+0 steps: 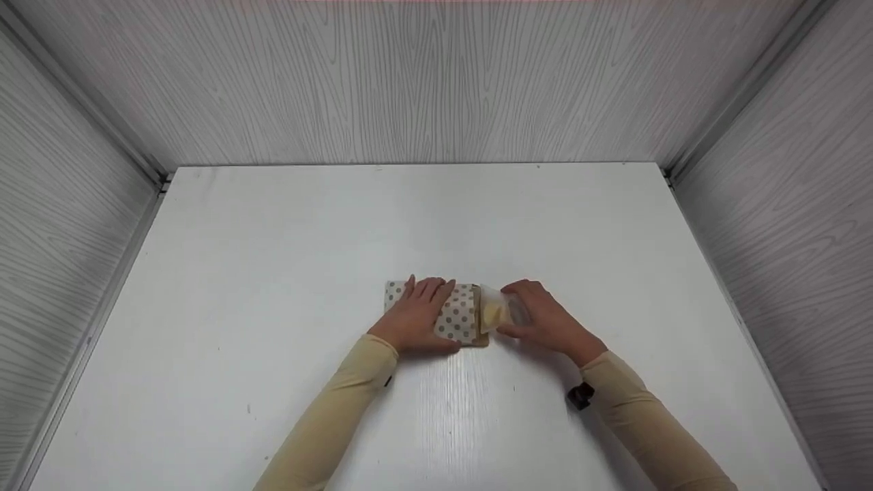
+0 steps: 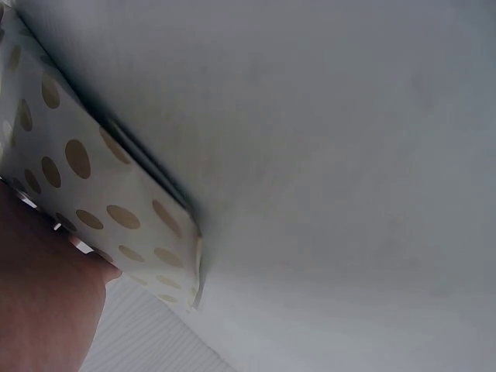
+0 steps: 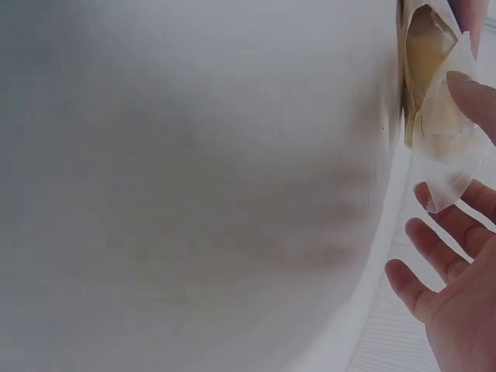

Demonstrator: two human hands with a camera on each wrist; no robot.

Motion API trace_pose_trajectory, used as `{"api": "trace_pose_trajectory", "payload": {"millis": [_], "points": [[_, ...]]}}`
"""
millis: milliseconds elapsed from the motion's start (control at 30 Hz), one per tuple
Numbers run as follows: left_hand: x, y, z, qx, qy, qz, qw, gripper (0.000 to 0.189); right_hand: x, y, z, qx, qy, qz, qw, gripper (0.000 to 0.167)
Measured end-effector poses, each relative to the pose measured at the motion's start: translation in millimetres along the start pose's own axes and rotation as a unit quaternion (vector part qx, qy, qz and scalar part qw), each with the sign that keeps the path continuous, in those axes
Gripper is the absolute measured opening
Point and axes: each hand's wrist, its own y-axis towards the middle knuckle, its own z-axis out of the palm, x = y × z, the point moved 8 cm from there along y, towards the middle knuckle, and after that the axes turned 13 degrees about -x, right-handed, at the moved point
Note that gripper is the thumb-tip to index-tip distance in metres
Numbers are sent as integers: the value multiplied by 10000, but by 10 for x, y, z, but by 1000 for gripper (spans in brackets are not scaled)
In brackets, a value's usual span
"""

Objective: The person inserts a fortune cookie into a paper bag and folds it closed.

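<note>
A paper bag [image 1: 455, 315], white with grey-brown dots, lies flat on the table, its mouth facing right. My left hand [image 1: 417, 319] rests across it with fingers spread, the thumb along the near edge. The dotted bag [image 2: 101, 170] also fills the left side of the left wrist view. At the mouth is a translucent packet [image 1: 492, 310] with something yellowish inside; whether part of it sits within the bag is unclear. My right hand [image 1: 545, 324] holds this packet by its right end. In the right wrist view, the thumb presses the crinkled packet [image 3: 449, 116] while the other fingers spread.
The white table [image 1: 273, 239] extends around the hands. Grey wood-grain panels stand at the back [image 1: 409, 82], the left [image 1: 61, 204] and the right [image 1: 784, 170]. A small black device [image 1: 580, 396] is strapped at the right wrist.
</note>
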Motion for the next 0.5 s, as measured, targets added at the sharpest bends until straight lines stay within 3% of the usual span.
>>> {"api": "trace_pose_trajectory", "payload": {"millis": [367,500], "points": [[-11,2,1,-103,54,113,9999,117,36,25,98,129,-56,-24,9999,63],[-15,2,0,-115,45,105,9999,118,88,48,113,141,-156,-208,9996,62]]}}
